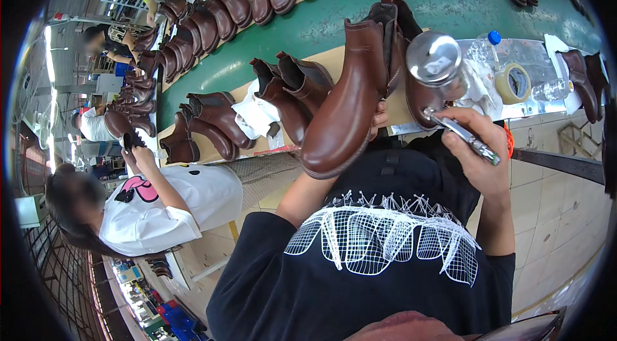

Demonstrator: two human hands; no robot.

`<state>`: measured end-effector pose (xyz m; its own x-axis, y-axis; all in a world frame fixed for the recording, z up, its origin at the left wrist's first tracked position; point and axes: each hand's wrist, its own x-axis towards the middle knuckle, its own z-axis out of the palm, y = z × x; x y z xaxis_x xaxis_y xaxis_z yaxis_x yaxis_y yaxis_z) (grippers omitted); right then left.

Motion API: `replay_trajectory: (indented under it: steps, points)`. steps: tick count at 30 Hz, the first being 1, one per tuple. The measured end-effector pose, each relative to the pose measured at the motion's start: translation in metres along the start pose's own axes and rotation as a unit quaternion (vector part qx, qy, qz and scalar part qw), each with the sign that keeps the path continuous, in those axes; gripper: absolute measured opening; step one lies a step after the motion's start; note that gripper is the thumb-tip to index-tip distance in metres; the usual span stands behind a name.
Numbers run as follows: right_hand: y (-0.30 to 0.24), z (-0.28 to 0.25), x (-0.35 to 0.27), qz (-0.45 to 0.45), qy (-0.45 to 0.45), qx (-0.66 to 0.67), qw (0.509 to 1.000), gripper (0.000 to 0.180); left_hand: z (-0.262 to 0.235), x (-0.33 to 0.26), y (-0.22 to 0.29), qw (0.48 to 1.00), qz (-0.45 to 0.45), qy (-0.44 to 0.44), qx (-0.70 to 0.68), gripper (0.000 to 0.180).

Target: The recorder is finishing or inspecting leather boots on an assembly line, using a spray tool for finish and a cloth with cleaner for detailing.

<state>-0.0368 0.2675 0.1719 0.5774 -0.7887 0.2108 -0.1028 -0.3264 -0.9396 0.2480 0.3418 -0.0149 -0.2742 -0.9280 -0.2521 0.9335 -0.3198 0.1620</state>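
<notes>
My left hand (379,117) is closed on a brown leather ankle boot (350,97), which I hold up above the table edge with its toe pointing down toward me. The boot hides most of that hand. In my right hand (479,148) is a small metal spray gun (469,137) with a shiny round cup (434,58); my fingers wrap its body, just right of the boot. Behind the cup, partly covered by it, is another brown boot (414,93). The spray gun's tip lies close to this second boot; whether they touch I cannot tell.
A roll of clear tape (513,84), a plastic bottle (551,90) and white cloth (482,87) lie at right. More brown boots (283,93) stand left on the green table (321,26) and in rows behind. At left, a person in a white shirt (173,206) handles a boot.
</notes>
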Motion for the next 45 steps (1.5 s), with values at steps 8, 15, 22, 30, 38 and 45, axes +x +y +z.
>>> replay_trajectory:
  steps: [8,15,22,30,38,45]
  points:
    - [0.009,-0.022,-0.005,0.03,0.06,0.024,0.997,0.022,0.058,0.003,0.009,0.979,0.163,0.076,0.096,0.058]
    - [0.001,-0.021,-0.006,0.031,0.051,0.011,0.998,0.023,0.044,0.008,0.006,0.956,0.195,0.13,0.175,0.051]
    - [-0.008,-0.017,0.002,-0.003,0.092,-0.027,0.995,0.022,0.056,0.008,-0.004,0.923,0.274,0.131,0.237,0.052]
    - [-0.004,-0.014,-0.002,-0.035,0.026,-0.096,0.994,0.028,0.059,0.006,-0.007,0.892,0.333,0.148,0.269,0.057]
    - [-0.014,-0.002,-0.006,-0.04,-0.017,-0.118,0.992,0.028,0.048,0.01,-0.001,0.877,0.323,0.157,0.32,0.057]
    - [-0.003,-0.029,-0.008,0.021,0.103,0.032,0.994,0.027,0.019,0.039,0.008,0.957,0.167,0.161,0.171,0.052]
